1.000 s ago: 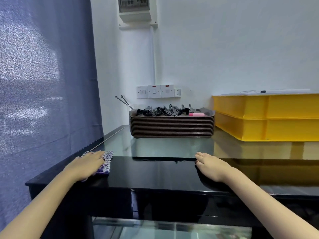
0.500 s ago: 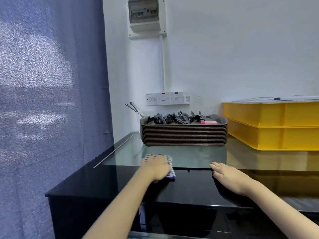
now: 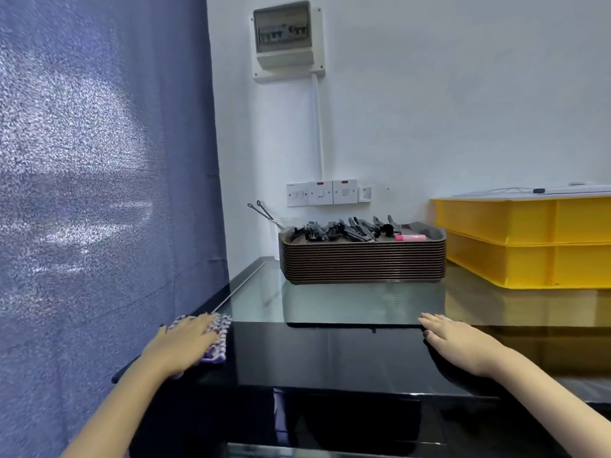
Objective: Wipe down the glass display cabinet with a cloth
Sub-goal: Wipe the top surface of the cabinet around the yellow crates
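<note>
Since the earlier frame, the checked cloth (image 3: 216, 338) has been swept back to the cabinet top's (image 3: 330, 355) near-left corner, pinned under the flat, spread-fingered left hand (image 3: 185, 342). Right hand (image 3: 459, 342) is rested open, empty. Even pressure and overlapping strokes are advised.

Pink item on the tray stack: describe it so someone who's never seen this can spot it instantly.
Start at the glass cabinet top against the white wall. At its back sits a stack of brown trays, left of the yellow crates. On the top tray's right end lies a small pink tube on its side, the only bright thing beside a heap of black clips.
</note>
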Demonstrator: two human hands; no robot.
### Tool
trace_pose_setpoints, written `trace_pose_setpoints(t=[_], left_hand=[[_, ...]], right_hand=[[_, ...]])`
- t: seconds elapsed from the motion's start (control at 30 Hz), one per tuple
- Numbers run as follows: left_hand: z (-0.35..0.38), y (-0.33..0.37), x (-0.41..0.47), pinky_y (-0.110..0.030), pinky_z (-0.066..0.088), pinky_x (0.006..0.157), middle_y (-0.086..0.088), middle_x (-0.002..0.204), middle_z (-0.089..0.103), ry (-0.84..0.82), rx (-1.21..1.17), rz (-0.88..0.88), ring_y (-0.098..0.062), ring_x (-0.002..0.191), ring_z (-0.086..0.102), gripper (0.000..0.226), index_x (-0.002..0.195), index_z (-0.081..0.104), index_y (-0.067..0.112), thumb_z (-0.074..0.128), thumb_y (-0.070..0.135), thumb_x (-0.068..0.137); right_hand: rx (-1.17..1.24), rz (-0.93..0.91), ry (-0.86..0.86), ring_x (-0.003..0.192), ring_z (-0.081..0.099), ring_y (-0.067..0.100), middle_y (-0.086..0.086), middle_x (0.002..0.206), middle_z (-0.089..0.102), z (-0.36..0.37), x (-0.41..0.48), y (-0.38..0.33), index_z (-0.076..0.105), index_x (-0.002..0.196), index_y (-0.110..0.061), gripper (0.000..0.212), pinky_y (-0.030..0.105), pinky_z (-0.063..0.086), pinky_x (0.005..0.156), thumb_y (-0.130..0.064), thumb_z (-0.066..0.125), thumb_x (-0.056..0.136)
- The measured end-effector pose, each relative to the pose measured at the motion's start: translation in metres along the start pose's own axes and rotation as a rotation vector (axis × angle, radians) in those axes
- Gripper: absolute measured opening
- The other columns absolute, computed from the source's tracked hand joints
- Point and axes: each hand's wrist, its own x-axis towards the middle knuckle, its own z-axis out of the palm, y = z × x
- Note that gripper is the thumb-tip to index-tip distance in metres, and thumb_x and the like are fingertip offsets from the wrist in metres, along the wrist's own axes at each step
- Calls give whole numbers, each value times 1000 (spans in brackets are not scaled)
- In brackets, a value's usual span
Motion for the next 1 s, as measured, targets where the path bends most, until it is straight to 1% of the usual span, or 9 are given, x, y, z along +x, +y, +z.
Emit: trace_pose_setpoints(t=[0.1,0.13,0.33,0.47,0.57,0.7,0.8,0.9,1.0], left_hand=[[-2,26,5,-44,27,105,-2,142,43,53,43,-81,-22,128,39,33,121,45,28,27,32,93],[-1,43,4,-44,27,105,-1,144,41,49,53,-72,-22,130,38,36,124,44,27,26,31,94],[26,194,-45,-49,24,107,2,144,38,66,-5,367,-21,132,33,45,137,35,24,25,31,93],[33,219,-63,-41,9,114,11,156,17,21,-47,496,-13,143,11,54,148,19,31,22,39,94],[29,178,-45,-34,7,114,17,157,10,-25,-65,402,-5,143,6,55,148,14,38,25,39,95],[12,86,-7,-36,25,110,10,153,28,48,-32,41,-13,139,27,50,144,28,39,29,36,95],[8,64,4,-41,28,107,5,150,35,65,29,-191,-19,135,33,45,137,36,37,26,38,93],[9,106,-3,-40,31,106,2,149,37,77,61,-206,-22,133,36,45,135,40,31,25,35,92],[16,176,-28,-39,29,104,-1,145,41,86,14,-19,-21,130,38,45,136,40,27,26,32,94]], right_hand=[[15,15,10,146,8,14,-3,159,10,-2,-2,-2,14,151,-19,49,33,9,119,-30,18,104],[18,15,11,146,9,14,-2,159,11,-2,-2,-3,15,151,-19,49,33,9,119,-29,18,104],[95,-5,21,145,12,13,-3,158,16,-7,-5,-2,22,150,-20,47,33,10,118,-26,24,103],[138,-12,33,145,14,12,-3,158,17,-5,-4,4,26,149,-20,46,27,10,117,-28,28,103],[157,-34,42,145,15,12,-4,157,18,-3,-2,8,28,148,-20,46,24,12,114,-28,29,103],[152,-63,48,145,16,14,-3,157,20,0,1,7,32,146,-18,45,28,12,115,-28,27,103],[132,-87,61,143,20,17,0,156,24,1,3,6,37,143,-15,44,32,15,114,-27,26,102],[136,-92,65,143,22,18,0,155,26,3,5,7,38,142,-15,44,33,18,115,-27,27,101],[149,-116,59,141,25,20,3,154,29,0,6,8,41,140,-12,43,32,21,114,-26,27,101]])
